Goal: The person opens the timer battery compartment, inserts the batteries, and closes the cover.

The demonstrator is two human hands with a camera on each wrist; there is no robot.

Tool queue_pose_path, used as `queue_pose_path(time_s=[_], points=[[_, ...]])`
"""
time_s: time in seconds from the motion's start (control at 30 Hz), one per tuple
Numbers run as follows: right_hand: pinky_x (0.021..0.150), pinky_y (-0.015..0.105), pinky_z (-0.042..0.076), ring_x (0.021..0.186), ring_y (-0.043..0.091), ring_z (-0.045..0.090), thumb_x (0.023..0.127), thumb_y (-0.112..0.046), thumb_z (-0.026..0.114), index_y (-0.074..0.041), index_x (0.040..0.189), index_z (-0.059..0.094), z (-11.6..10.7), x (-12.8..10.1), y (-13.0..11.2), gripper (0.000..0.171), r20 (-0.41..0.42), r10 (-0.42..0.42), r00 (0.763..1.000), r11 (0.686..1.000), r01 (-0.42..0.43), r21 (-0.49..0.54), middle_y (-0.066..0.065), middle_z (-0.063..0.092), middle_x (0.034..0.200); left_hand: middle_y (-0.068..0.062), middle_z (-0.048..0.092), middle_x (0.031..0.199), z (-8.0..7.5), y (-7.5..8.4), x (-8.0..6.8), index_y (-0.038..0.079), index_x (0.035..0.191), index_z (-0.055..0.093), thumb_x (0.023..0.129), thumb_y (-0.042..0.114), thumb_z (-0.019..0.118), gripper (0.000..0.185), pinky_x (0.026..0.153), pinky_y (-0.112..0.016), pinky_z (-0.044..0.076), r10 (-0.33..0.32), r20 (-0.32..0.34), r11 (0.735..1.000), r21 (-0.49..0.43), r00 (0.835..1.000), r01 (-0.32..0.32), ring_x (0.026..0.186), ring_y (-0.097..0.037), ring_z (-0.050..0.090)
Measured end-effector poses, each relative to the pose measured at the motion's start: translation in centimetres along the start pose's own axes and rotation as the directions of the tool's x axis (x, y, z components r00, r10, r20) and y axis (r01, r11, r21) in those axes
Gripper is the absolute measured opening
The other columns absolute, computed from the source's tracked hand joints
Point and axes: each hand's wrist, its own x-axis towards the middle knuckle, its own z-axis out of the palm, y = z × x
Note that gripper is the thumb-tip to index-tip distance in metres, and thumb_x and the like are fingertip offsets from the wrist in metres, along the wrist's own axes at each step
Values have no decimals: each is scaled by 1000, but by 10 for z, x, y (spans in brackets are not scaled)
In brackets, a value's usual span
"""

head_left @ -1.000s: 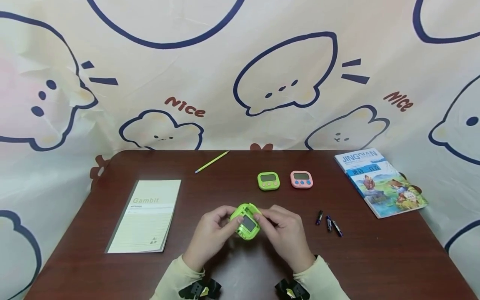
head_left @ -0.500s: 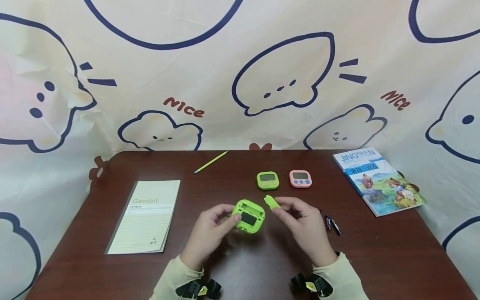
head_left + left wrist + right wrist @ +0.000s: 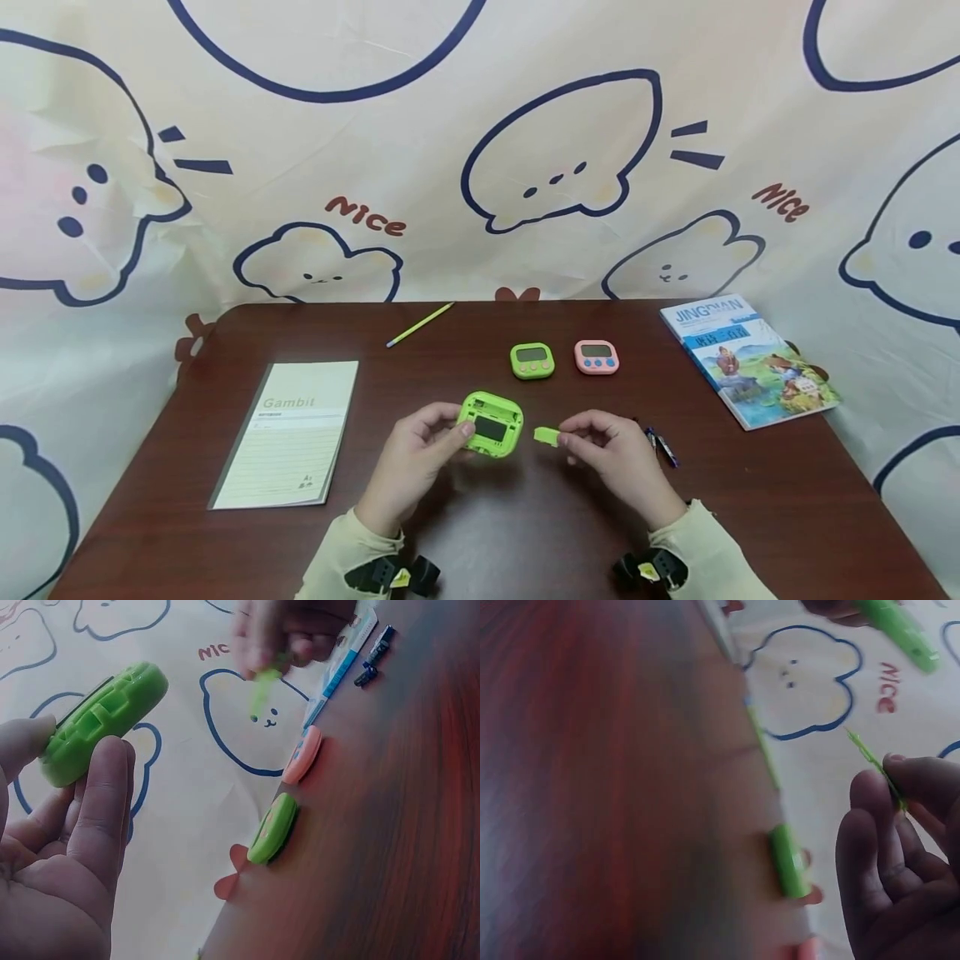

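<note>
My left hand (image 3: 411,468) grips a green digital timer (image 3: 489,413) by its left side, thumb on the back face. That back has a dark rectangle and an uncovered battery compartment along the top. To the right of it, my right hand (image 3: 624,460) pinches a small green battery cover (image 3: 547,436) between thumb and fingers, apart from the timer. In the right wrist view the cover (image 3: 868,754) shows edge-on. Small dark batteries (image 3: 662,447) lie on the table beyond the right hand, partly hidden by it.
A second green timer (image 3: 532,361) and a pink timer (image 3: 597,357) lie on the brown table (image 3: 420,392) behind the hands. A notebook (image 3: 288,450) lies at left, a pencil (image 3: 420,325) at the back, a picture-covered book (image 3: 750,362) at right.
The right hand, first at the timer's edge, has drawn the battery cover away to the right and lowered it. The left hand has turned the timer slightly.
</note>
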Motion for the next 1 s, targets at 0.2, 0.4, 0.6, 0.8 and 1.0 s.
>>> queue_pose_path(time_s=[0.2,0.4,0.6,0.8,1.0], points=[[63,29,57,70,12,66,90,-16,76,-9,99,76,3,6,20,12,134,24,991,998,-16,-60,-2,71,77,-19,69,103,0,2,0,-14,117,57,96,5,66,30,85,-47,58,-26,14,996,-88,1000,27,89,-17,71],[63,23,51,73,6,61,85,-16,81,-13,106,76,4,6,30,22,204,23,979,981,16,-191,-6,70,86,-13,69,104,1,6,-2,-13,117,54,97,7,65,30,84,-39,60,-52,37,987,-153,998,57,91,-18,71],[65,22,51,75,-1,56,86,-13,79,-17,103,78,10,5,31,17,237,-149,960,877,239,-416,-13,65,91,-15,69,105,1,8,-3,-14,116,54,97,7,65,30,83,-37,60,-48,60,987,-148,997,57,91,-18,71],[69,22,51,80,1,55,86,-11,79,-14,101,79,13,4,28,16,280,-222,934,825,333,-456,-12,54,89,-23,67,110,0,6,-3,-13,118,54,97,8,65,32,85,-40,59,-67,66,987,-140,996,75,92,-18,71],[70,23,50,81,3,54,85,-14,80,-12,113,76,11,2,31,28,256,-179,950,841,283,-462,-11,56,95,-14,68,108,0,5,-2,-10,117,53,98,9,65,30,88,-44,58,-83,76,982,-163,994,95,94,-19,71]])
